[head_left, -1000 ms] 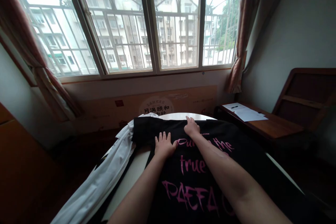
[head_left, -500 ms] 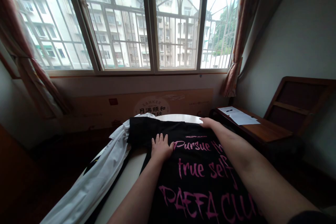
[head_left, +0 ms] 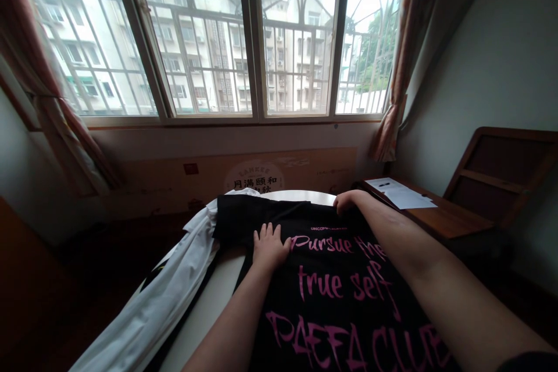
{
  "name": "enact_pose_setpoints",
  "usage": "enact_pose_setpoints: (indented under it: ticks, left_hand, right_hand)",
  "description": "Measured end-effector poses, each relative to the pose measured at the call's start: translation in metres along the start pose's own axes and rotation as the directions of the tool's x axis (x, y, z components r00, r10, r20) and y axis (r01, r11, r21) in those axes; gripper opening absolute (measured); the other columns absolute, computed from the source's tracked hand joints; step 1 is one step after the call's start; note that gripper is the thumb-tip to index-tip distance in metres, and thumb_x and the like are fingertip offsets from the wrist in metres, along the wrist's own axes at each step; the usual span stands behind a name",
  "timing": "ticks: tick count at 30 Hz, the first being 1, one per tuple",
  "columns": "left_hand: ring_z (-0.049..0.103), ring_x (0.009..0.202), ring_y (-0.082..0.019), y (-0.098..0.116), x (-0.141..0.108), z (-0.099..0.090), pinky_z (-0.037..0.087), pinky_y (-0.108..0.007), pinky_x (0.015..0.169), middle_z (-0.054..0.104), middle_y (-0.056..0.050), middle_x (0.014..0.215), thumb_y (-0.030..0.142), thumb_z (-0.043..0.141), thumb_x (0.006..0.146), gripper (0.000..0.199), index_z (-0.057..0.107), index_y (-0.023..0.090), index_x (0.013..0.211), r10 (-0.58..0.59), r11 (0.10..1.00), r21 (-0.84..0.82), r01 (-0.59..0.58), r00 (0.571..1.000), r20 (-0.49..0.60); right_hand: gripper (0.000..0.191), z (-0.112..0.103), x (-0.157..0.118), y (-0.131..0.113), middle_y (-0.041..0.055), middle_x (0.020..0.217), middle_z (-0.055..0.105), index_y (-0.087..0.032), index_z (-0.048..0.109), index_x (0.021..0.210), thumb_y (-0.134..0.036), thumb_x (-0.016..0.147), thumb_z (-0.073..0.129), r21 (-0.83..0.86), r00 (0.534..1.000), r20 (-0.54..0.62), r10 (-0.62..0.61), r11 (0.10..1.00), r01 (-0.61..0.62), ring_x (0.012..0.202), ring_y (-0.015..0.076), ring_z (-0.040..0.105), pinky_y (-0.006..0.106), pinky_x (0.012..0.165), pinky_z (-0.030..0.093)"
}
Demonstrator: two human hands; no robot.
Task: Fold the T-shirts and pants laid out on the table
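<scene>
A black T-shirt (head_left: 335, 302) with pink lettering lies spread over a white rounded table (head_left: 296, 195). My left hand (head_left: 269, 244) rests flat on its upper left part, fingers spread. At the shirt's far right edge, my right hand (head_left: 346, 200) has its fingers curled down on the black cloth; their tips are hidden. The shirt's left sleeve (head_left: 238, 218) reaches out to the left. Beside it, a white garment (head_left: 152, 296) hangs along the table's left side, and the sleeve's end touches it.
A long cardboard box (head_left: 305, 168) stands under the barred window (head_left: 296, 64). To the right, a wooden chair (head_left: 475, 215) bears white papers (head_left: 403, 195) and a small dark item. Tied curtains (head_left: 386, 133) hang on both sides.
My right hand's fingers have curled down further at the shirt's far edge, and its forearm has shifted right, uncovering more lettering. My left hand stays flat on the cloth.
</scene>
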State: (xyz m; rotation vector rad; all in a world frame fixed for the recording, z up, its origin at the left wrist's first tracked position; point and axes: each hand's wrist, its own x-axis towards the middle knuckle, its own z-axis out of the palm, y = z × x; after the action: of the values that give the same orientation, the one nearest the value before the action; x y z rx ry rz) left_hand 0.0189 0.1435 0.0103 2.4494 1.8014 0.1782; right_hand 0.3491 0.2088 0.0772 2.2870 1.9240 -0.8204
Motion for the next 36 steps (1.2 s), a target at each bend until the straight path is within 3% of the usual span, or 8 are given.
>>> enact_pose_setpoints:
  ticks: [4, 9, 15, 20, 23, 28, 32, 36]
  left_hand:
    - [0.018, 0.153, -0.033, 0.000, -0.001, -0.001, 0.012, -0.055, 0.124, 0.029, -0.016, 0.163, 0.061, 0.030, 0.094, 0.076, 0.039, 0.016, 0.154, -0.003, 1.000, 0.001, 0.003, 1.000, -0.002]
    - [0.017, 0.154, -0.033, -0.001, 0.000, 0.001, 0.011, -0.056, 0.124, 0.029, -0.016, 0.164, 0.062, 0.030, 0.093, 0.077, 0.038, 0.016, 0.154, 0.003, 1.000, -0.010, -0.003, 1.000, -0.001]
    - [0.018, 0.154, -0.033, 0.000, -0.002, -0.001, 0.012, -0.056, 0.124, 0.028, -0.016, 0.164, 0.063, 0.031, 0.093, 0.078, 0.038, 0.015, 0.154, 0.003, 1.000, -0.017, -0.003, 1.000, 0.004]
    - [0.021, 0.153, -0.033, 0.000, -0.004, 0.002, 0.013, -0.056, 0.123, 0.032, -0.016, 0.162, 0.060, 0.033, 0.093, 0.075, 0.041, 0.016, 0.153, 0.006, 1.000, -0.023, -0.007, 0.999, -0.035]
    - [0.020, 0.153, -0.033, 0.000, -0.003, 0.003, 0.013, -0.056, 0.123, 0.031, -0.016, 0.162, 0.060, 0.034, 0.093, 0.075, 0.041, 0.015, 0.153, 0.006, 0.999, -0.032, -0.007, 0.999, -0.033]
    - [0.021, 0.153, -0.034, 0.000, -0.003, 0.002, 0.013, -0.056, 0.123, 0.032, -0.017, 0.162, 0.060, 0.034, 0.094, 0.074, 0.041, 0.015, 0.152, 0.009, 1.000, -0.020, -0.010, 0.999, -0.041]
    - [0.022, 0.152, -0.034, 0.002, -0.005, 0.001, 0.014, -0.056, 0.123, 0.033, -0.017, 0.162, 0.060, 0.034, 0.094, 0.074, 0.042, 0.016, 0.152, 0.010, 1.000, -0.008, -0.010, 0.999, -0.050]
    - [0.021, 0.152, -0.033, 0.002, -0.005, 0.000, 0.014, -0.055, 0.123, 0.033, -0.017, 0.162, 0.060, 0.034, 0.094, 0.074, 0.042, 0.016, 0.152, 0.007, 1.000, -0.013, -0.008, 0.999, -0.046]
  right_hand:
    - [0.028, 0.005, 0.004, 0.002, 0.0037, 0.091, 0.075, -0.020, 0.079, 0.085, -0.009, 0.059, 0.076, -0.004, 0.998, -0.054, -0.027, 1.000, 0.026, 0.082, 0.0191, 0.068, 0.025, 0.073, 0.050]
    - [0.043, 0.009, 0.011, 0.003, 0.0051, 0.106, 0.073, -0.020, 0.075, 0.102, -0.003, 0.064, 0.070, -0.045, 0.967, -0.253, -0.035, 0.999, 0.024, 0.090, 0.0183, 0.067, 0.023, 0.076, 0.048]
    - [0.037, 0.016, 0.011, 0.000, 0.0099, 0.126, 0.064, -0.026, 0.067, 0.117, -0.011, 0.084, 0.059, -0.090, 0.836, -0.547, 0.027, 0.992, -0.091, 0.113, 0.0251, 0.059, 0.033, 0.091, 0.044]
    - [0.041, 0.029, 0.013, -0.008, 0.0174, 0.134, 0.056, -0.024, 0.062, 0.128, -0.014, 0.091, 0.050, -0.076, 0.751, -0.650, 0.116, 0.973, -0.217, 0.127, 0.0363, 0.050, 0.053, 0.101, 0.038]
    - [0.048, 0.038, 0.015, -0.020, 0.0177, 0.148, 0.047, -0.021, 0.052, 0.142, -0.018, 0.097, 0.037, -0.120, 0.720, -0.693, -0.037, 0.991, -0.064, 0.136, 0.0339, 0.043, 0.050, 0.110, 0.032]
    - [0.051, 0.075, 0.025, -0.051, 0.0117, 0.148, 0.053, -0.020, 0.053, 0.144, -0.042, 0.100, 0.041, -0.193, 0.806, -0.527, -0.269, 0.962, 0.194, 0.133, 0.0264, 0.050, 0.035, 0.110, 0.038]
    - [0.064, 0.104, 0.038, -0.067, 0.0139, 0.158, 0.042, -0.018, 0.045, 0.150, -0.054, 0.098, 0.041, -0.163, 0.866, -0.441, -0.237, 0.970, 0.183, 0.145, 0.0320, 0.037, 0.049, 0.116, 0.031]
    - [0.066, 0.104, 0.054, -0.069, 0.0157, 0.161, 0.035, -0.017, 0.026, 0.158, -0.050, 0.101, 0.030, -0.111, 0.873, -0.460, -0.161, 0.986, 0.124, 0.148, 0.0312, 0.031, 0.058, 0.118, 0.024]
